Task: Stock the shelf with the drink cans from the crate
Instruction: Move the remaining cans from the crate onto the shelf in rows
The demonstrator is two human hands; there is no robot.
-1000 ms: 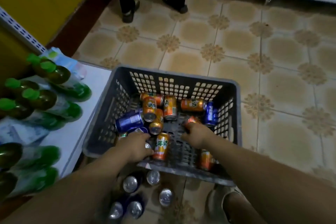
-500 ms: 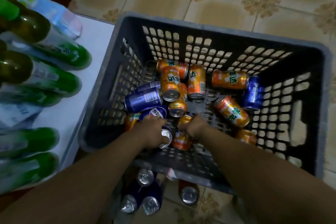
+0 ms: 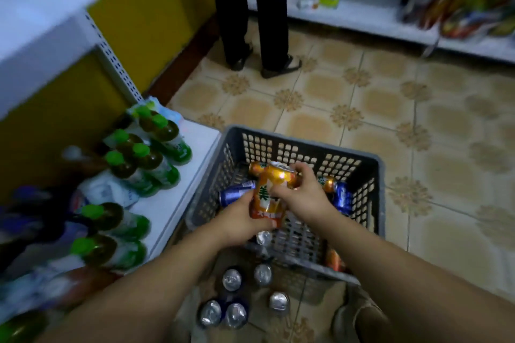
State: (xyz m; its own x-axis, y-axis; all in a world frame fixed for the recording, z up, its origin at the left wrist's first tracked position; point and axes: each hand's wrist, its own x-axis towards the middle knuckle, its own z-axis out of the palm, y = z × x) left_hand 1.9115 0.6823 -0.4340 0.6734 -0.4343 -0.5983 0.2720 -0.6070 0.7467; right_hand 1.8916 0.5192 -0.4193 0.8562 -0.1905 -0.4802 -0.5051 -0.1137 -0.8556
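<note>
A grey slotted crate (image 3: pixel 373 175) stands on the tiled floor and holds orange and blue drink cans (image 3: pixel 341 198). Above its near half, my left hand (image 3: pixel 239 223) grips the lower part of orange cans (image 3: pixel 267 195); a silver can end shows just under that hand. My right hand (image 3: pixel 303 192) is closed over the top of the same orange cans, which look like two held together. The low white shelf (image 3: pixel 178 195) lies left of the crate.
Green-capped bottles (image 3: pixel 139 159) lie stacked on the low shelf. Several cans (image 3: pixel 232 280) stand upright on the floor near my knees. A person's legs (image 3: pixel 250 22) stand beyond the crate. Another white shelf (image 3: pixel 390 22) with packets runs along the far wall.
Both hands have lifted orange cans up out of the crate's bottom. The view has tilted up, so the far shelf and the standing person show again.
</note>
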